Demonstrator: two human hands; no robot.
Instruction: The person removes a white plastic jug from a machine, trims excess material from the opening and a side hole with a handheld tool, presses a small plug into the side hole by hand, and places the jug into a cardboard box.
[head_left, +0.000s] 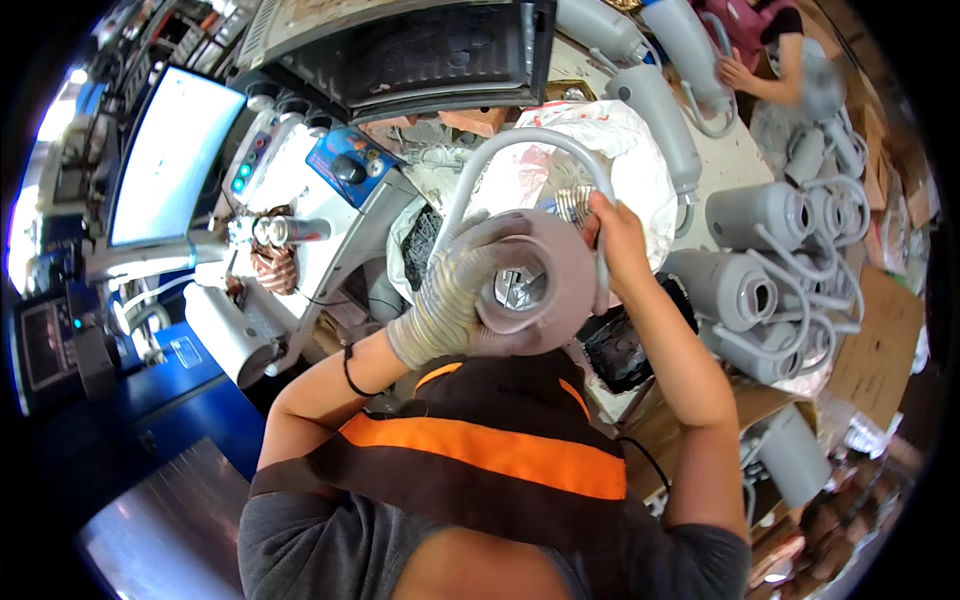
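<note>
A matte grey bottle (565, 275) with a wide round mouth is held in front of my chest, its mouth turned toward me. Its bare inner wall shines through the opening. My left hand (450, 290), in a grey-white knit glove, is closed around the bottle's left side. A thick grey loop handle (530, 135) arches over the far side. My bare right hand (622, 245) is closed on the right leg of that handle, beside the bottle's wall; some fingertips are hidden. Just beyond the bottle is a striped silvery piece (572, 203) that I cannot make out.
White plastic sheeting (640, 150) lies behind the bottle. Several grey bottles with handles (740, 290) are grouped at right. A dark open metal box (430, 65) stands at the back, a lit screen (175, 155) at left. Another person's hand (740, 75) touches a bottle at the far right.
</note>
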